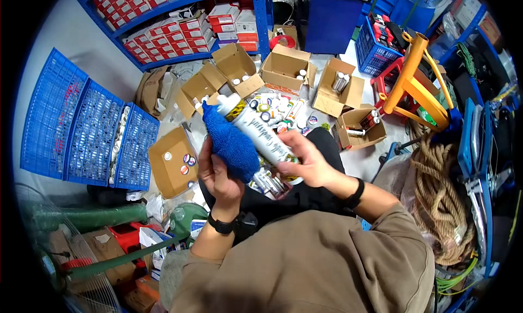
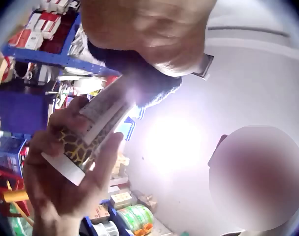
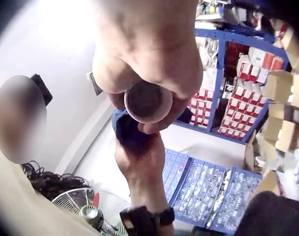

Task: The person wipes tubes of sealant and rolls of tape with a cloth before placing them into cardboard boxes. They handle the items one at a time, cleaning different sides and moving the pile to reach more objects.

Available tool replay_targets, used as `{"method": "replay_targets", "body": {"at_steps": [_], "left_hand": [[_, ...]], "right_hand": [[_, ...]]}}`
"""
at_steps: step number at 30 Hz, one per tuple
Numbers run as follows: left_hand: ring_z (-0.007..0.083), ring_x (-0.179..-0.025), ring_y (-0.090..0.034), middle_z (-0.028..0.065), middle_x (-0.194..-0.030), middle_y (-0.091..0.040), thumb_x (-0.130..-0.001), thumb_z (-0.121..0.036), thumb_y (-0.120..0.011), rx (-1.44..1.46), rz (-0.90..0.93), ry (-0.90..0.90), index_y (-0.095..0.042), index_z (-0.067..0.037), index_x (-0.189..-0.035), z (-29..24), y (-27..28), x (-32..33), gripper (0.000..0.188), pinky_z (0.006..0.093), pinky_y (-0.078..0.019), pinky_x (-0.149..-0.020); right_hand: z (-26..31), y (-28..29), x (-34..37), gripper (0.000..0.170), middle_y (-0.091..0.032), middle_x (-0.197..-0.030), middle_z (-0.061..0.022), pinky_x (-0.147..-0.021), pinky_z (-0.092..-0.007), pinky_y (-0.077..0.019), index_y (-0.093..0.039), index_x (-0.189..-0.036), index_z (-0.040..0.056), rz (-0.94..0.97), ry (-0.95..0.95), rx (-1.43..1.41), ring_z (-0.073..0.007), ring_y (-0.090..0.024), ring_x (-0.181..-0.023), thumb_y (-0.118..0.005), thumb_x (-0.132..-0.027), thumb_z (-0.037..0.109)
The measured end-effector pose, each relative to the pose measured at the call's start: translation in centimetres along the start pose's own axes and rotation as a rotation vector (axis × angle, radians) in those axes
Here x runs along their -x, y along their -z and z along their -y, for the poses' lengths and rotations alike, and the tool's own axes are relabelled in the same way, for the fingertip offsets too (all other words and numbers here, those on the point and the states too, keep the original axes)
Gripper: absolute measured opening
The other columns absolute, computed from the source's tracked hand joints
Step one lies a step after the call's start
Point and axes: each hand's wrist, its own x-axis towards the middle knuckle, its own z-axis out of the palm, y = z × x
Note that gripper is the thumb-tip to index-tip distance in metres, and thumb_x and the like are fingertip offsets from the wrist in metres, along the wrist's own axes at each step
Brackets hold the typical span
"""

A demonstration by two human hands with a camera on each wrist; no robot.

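One white tube (image 1: 260, 130), lettered, patterned near both ends: tilted, held over the dark trousers (image 1: 330, 145), its side against a blue cloth (image 1: 234, 147). Right hand (image 1: 308, 163): thumb and fingers curled round the tube's lower end, parted only by the tube's width. Left hand (image 1: 222, 177): thumb and fingers bent about the blue cloth; firmness of hold cannot be told. Foreseeable faults: a slip — the right hand has only one end, so a hard push on the upper part could lever the tube free; smeared lettering, should the print prove soft under rubbing; a loosened white cap (image 1: 229, 102), if the pile catches its edge. A dropped tube would likely strike the trousers, or roll among the loose containers (image 1: 272, 107) on the floor (image 1: 359, 163).
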Motion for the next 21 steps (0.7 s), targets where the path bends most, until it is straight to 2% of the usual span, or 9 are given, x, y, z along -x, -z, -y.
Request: {"method": "replay_targets", "body": {"at_steps": [2,6,7,11,13,14,15,17,21], "left_hand": [[0.0264,-0.129,-0.048,0.0130,-0.145,-0.046,-0.098,-0.015,-0.060,-0.183,0.061,-0.140,-0.033,-0.009,-0.151,-0.4,-0.9,-2.0,0.059,0.0437,-0.0327,-0.113],[0.0235,-0.127,-0.045,0.0156,-0.145,-0.039,-0.093,-0.019,-0.070,-0.375,-0.013,-0.180,-0.011,-0.006,-0.154,-5.4,-4.2,1.5,0.086,0.0365,-0.0292,-0.111],[0.0227,-0.115,-0.055,0.0140,-0.135,-0.051,-0.098,-0.020,-0.064,-0.295,-0.078,-0.181,-0.027,-0.008,-0.149,-4.7,-4.3,1.7,0.064,0.0385,-0.0434,-0.102],[0.0238,-0.088,-0.068,0.0147,-0.102,-0.069,-0.102,-0.043,-0.050,-0.059,-0.001,0.159,-0.052,-0.002,-0.126,-5.2,-3.6,1.2,0.047,0.0372,-0.0559,-0.083],[0.0280,-0.103,-0.065,0.0152,-0.116,-0.063,-0.100,-0.040,-0.055,0.226,0.096,0.416,-0.046,0.000,-0.134,-5.3,-2.3,0.4,0.053,0.0409,-0.0532,-0.090],[0.0289,-0.105,-0.065,0.0165,-0.118,-0.062,-0.095,-0.041,-0.059,0.127,0.005,0.351,-0.043,-0.003,-0.137,-5.0,-2.9,0.1,0.059,0.0417,-0.0535,-0.092],[0.0289,-0.105,-0.065,0.0165,-0.118,-0.062,-0.095,-0.041,-0.059,0.125,0.009,0.360,-0.043,-0.003,-0.137,-5.2,-3.9,0.4,0.059,0.0417,-0.0535,-0.092],[0.0288,-0.106,-0.064,0.0175,-0.120,-0.061,-0.091,-0.044,-0.062,0.194,0.158,0.412,-0.039,-0.006,-0.140,-4.9,-6.0,1.0,0.066,0.0429,-0.0547,-0.090],[0.0211,-0.084,-0.067,0.0105,-0.101,-0.065,-0.089,-0.030,-0.069,0.102,0.080,0.583,-0.052,-0.003,-0.127,0.1,-4.8,4.0,0.050,0.0360,-0.0580,-0.074]], "right_hand": [[-0.3,-1.5,-1.6,0.055,-0.052,-0.116,-0.0108,-0.097,-0.0348,-0.0475,-0.042,-0.136,0.0025,-0.098,0.199,0.315,-0.0188,-0.055,-0.110,-0.070,-0.092,0.016],[0.7,-5.6,3.1,0.059,-0.051,-0.115,-0.0118,-0.095,-0.0459,-0.0379,-0.047,-0.133,0.0047,-0.117,0.392,0.783,-0.0262,-0.058,-0.104,-0.075,-0.085,0.023],[0.6,-5.6,3.6,0.060,-0.050,-0.115,-0.0101,-0.097,-0.0549,-0.0337,-0.047,-0.134,0.0069,-0.138,0.436,0.863,-0.0291,-0.060,-0.100,-0.074,-0.084,0.025],[1.0,-5.9,5.2,0.063,-0.051,-0.112,-0.0120,-0.093,-0.0582,-0.0370,-0.046,-0.137,0.0077,-0.097,0.369,0.958,-0.0312,-0.063,-0.095,-0.075,-0.083,0.024],[1.4,-6.4,5.0,0.059,-0.056,-0.109,-0.0129,-0.080,-0.0476,-0.0495,-0.047,-0.136,0.0060,-0.085,0.421,0.707,-0.0261,-0.066,-0.083,-0.073,-0.086,0.023],[2.7,-7.0,6.4,0.051,-0.062,-0.106,-0.0121,-0.061,-0.0320,-0.0543,-0.047,-0.134,0.0045,-0.060,-0.065,0.268,-0.0202,-0.065,-0.070,-0.069,-0.091,0.022],[1.5,-6.9,6.2,0.046,-0.064,-0.107,-0.0108,-0.044,-0.0260,-0.0499,-0.048,-0.133,0.0062,0.011,-0.103,-0.108,-0.0171,-0.063,-0.062,-0.063,-0.096,0.029],[0.4,-5.6,7.1,0.045,-0.065,-0.102,-0.0115,-0.038,-0.0249,-0.0458,-0.050,-0.131,0.0083,0.149,-0.325,-0.759,-0.0187,-0.063,-0.061,-0.058,-0.098,0.039],[0.9,-4.2,6.2,0.050,-0.064,-0.099,-0.0145,-0.036,-0.0251,-0.0405,-0.044,-0.130,0.0049,-0.028,-0.305,-0.592,-0.0184,-0.061,-0.056,-0.054,-0.100,0.044]]}}
